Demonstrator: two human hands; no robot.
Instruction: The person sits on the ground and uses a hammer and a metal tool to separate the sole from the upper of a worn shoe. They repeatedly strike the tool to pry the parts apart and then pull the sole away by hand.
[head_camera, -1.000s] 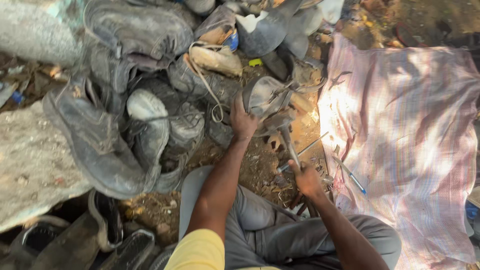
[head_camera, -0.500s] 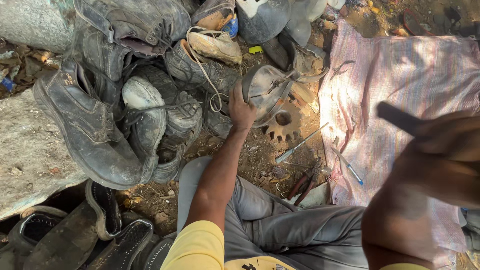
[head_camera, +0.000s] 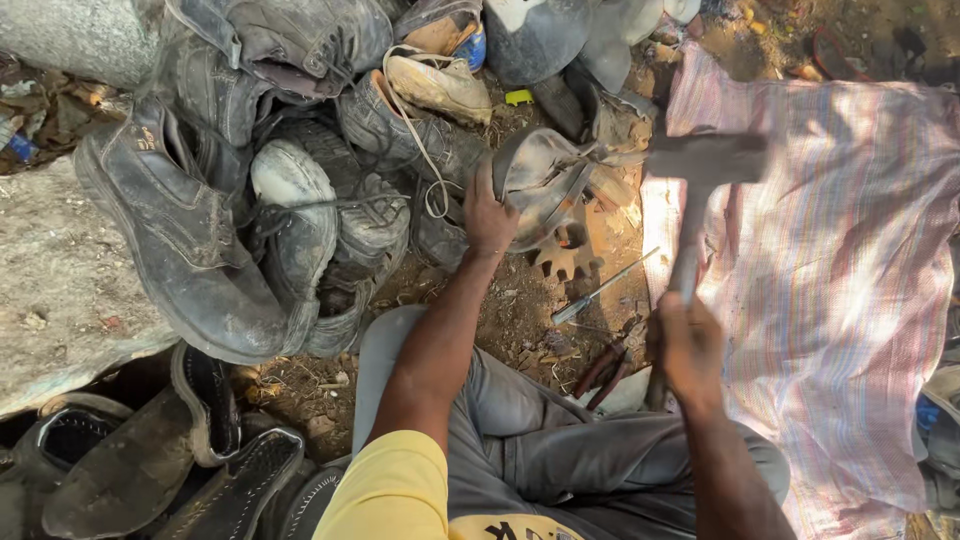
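Your left hand (head_camera: 488, 215) presses a worn grey leather shoe (head_camera: 545, 180) over a rusty toothed iron stand (head_camera: 565, 250) on the dirt, fingers wrapped around its side; your right hand (head_camera: 690, 345) clenches a dark-headed hammer (head_camera: 700, 160) (blurred), raised beside a striped pink cloth (head_camera: 830, 300).

yellow shirt (head_camera: 395, 490) – grey trousers (head_camera: 560, 450)

Worn grey shoe (head_camera: 545, 180), raised hammer (head_camera: 700, 190)
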